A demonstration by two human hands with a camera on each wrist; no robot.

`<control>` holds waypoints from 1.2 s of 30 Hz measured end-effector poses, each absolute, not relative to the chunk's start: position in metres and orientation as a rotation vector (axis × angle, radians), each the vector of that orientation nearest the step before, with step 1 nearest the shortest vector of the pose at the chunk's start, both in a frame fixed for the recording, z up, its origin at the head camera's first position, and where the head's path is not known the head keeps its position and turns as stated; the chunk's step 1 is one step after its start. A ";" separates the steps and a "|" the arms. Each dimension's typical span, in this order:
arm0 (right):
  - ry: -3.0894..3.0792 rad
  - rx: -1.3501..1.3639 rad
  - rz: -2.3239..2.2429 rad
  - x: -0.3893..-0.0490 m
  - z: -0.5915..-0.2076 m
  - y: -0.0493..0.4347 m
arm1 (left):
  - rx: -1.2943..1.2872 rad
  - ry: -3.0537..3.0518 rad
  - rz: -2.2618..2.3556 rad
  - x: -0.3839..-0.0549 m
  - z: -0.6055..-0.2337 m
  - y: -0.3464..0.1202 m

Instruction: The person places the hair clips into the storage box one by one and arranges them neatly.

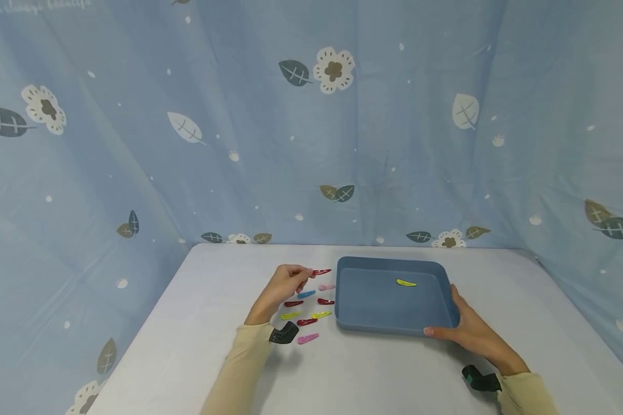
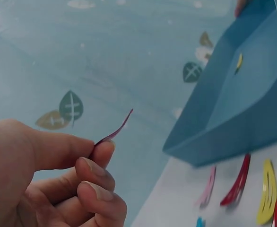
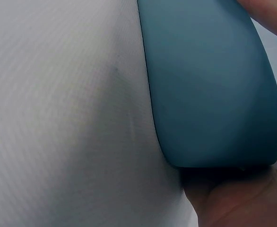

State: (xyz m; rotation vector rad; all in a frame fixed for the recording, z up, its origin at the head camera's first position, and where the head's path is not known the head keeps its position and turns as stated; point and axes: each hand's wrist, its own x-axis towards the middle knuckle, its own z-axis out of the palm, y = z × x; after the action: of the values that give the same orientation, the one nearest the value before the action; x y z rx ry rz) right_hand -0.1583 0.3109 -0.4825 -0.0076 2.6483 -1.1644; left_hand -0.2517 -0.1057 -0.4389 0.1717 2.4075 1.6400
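Note:
My left hand [image 1: 285, 283] pinches a dark red snap hair clip [image 1: 322, 271] between thumb and forefinger, off the table to the left of the tray. The left wrist view shows this hair clip [image 2: 117, 131] edge-on, its thin end pointing away from the fingertips. With thumb and fingers spread around the near right corner, my right hand [image 1: 469, 328] holds the blue-grey tray [image 1: 394, 329]. One yellow hair clip [image 1: 406, 282] lies inside the tray. Seen from the right wrist, the tray's outer wall [image 3: 209, 85] hides part of that hand.
Left of the tray, several hair clips lie on the white table [image 1: 374, 374]: a blue clip [image 1: 306, 294], pink clips such as this one [image 1: 308, 338], red clips like this [image 1: 307, 322], and yellow clips including this one [image 1: 290, 316]. A patterned blue curtain [image 1: 394, 144] hangs behind.

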 end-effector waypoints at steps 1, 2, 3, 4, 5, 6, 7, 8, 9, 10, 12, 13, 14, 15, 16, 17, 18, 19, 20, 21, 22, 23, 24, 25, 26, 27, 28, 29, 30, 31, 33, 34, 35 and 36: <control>2.651 -0.008 -1.163 -0.158 -0.482 0.311 | 0.184 2.403 1.642 -0.251 -0.438 -0.103; 2.652 -0.008 -1.162 -0.158 -0.482 0.311 | 0.190 2.396 1.644 -0.251 -0.436 -0.101; 2.655 -0.008 -1.161 -0.158 -0.482 0.311 | 0.200 2.393 1.644 -0.251 -0.435 -0.098; 2.657 -0.010 -1.162 -0.159 -0.482 0.311 | 0.208 2.390 1.645 -0.252 -0.434 -0.096; 2.659 -0.010 -1.163 -0.159 -0.482 0.311 | 0.220 2.384 1.646 -0.252 -0.432 -0.094; 2.660 -0.012 -1.166 -0.159 -0.482 0.311 | 0.225 2.372 1.651 -0.252 -0.431 -0.091; 2.661 -0.015 -1.170 -0.159 -0.482 0.311 | 0.231 2.360 1.656 -0.252 -0.430 -0.089; 2.661 -0.018 -1.173 -0.159 -0.482 0.311 | 0.229 2.352 1.656 -0.252 -0.429 -0.087; 2.661 -0.026 -1.181 -0.159 -0.482 0.311 | 0.241 2.342 1.658 -0.252 -0.428 -0.084; 2.660 -0.033 -1.189 -0.158 -0.482 0.311 | 0.247 2.330 1.664 -0.252 -0.427 -0.082; 2.656 -0.045 -1.203 -0.157 -0.482 0.311 | 0.271 2.311 1.667 -0.251 -0.426 -0.078; 2.656 -0.051 -1.208 -0.157 -0.482 0.311 | 0.282 2.305 1.668 -0.251 -0.425 -0.076; 2.656 -0.059 -1.210 -0.157 -0.482 0.311 | 0.290 2.300 1.669 -0.251 -0.425 -0.074; 2.657 -0.065 -1.212 -0.156 -0.482 0.311 | 0.306 2.293 1.674 -0.250 -0.425 -0.072; 2.659 -0.068 -1.208 -0.156 -0.482 0.311 | 0.321 2.291 1.676 -0.250 -0.425 -0.070; 2.662 -0.069 -1.204 -0.156 -0.482 0.312 | 0.336 2.293 1.673 -0.249 -0.425 -0.068; 2.663 -0.071 -1.201 -0.156 -0.482 0.312 | 0.342 2.285 1.679 -0.249 -0.425 -0.066; 2.667 -0.073 -1.194 -0.156 -0.482 0.312 | 0.346 2.278 1.686 -0.248 -0.424 -0.063; 2.668 -0.074 -1.190 -0.155 -0.482 0.312 | 0.354 2.273 1.694 -0.248 -0.424 -0.061; 2.667 -0.073 -1.190 -0.155 -0.482 0.312 | 0.365 2.268 1.697 -0.248 -0.423 -0.059; 2.665 -0.072 -1.190 -0.155 -0.483 0.312 | 0.372 2.258 1.703 -0.247 -0.423 -0.056; 2.665 -0.070 -1.190 -0.155 -0.483 0.312 | 0.371 2.251 1.707 -0.247 -0.422 -0.054; 2.663 -0.069 -1.192 -0.155 -0.484 0.312 | 0.375 2.242 1.713 -0.247 -0.422 -0.051; 2.662 -0.068 -1.193 -0.154 -0.484 0.312 | 0.381 2.239 1.713 -0.248 -0.422 -0.049; 2.660 -0.068 -1.196 -0.154 -0.484 0.312 | 0.389 2.236 1.711 -0.249 -0.422 -0.047; 2.660 -0.068 -1.197 -0.155 -0.484 0.312 | 0.394 2.234 1.707 -0.250 -0.422 -0.044; 2.659 -0.069 -1.197 -0.155 -0.484 0.312 | 0.402 2.235 1.703 -0.251 -0.423 -0.042; 2.659 -0.069 -1.197 -0.155 -0.484 0.312 | 0.403 2.236 1.699 -0.252 -0.423 -0.040; 2.657 -0.070 -1.197 -0.155 -0.484 0.313 | 0.405 2.233 1.700 -0.253 -0.422 -0.038; 2.656 -0.069 -1.197 -0.156 -0.484 0.313 | 0.405 2.235 1.698 -0.254 -0.422 -0.035; 2.656 -0.069 -1.197 -0.156 -0.484 0.313 | 0.401 2.234 1.693 -0.255 -0.421 -0.030; 2.655 -0.069 -1.200 -0.156 -0.484 0.313 | 0.399 2.234 1.691 -0.256 -0.420 -0.027; 2.655 -0.070 -1.202 -0.156 -0.484 0.313 | 0.390 2.233 1.688 -0.256 -0.419 -0.025; 2.655 -0.070 -1.204 -0.156 -0.485 0.313 | 0.388 2.235 1.683 -0.256 -0.419 -0.022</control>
State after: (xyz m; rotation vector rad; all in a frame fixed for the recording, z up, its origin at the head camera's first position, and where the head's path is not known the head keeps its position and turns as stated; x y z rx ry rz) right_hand -0.1562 0.3131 -0.4846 -0.0699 2.6545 -1.2037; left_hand -0.2564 -0.0221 -0.4193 0.3878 2.2354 1.6827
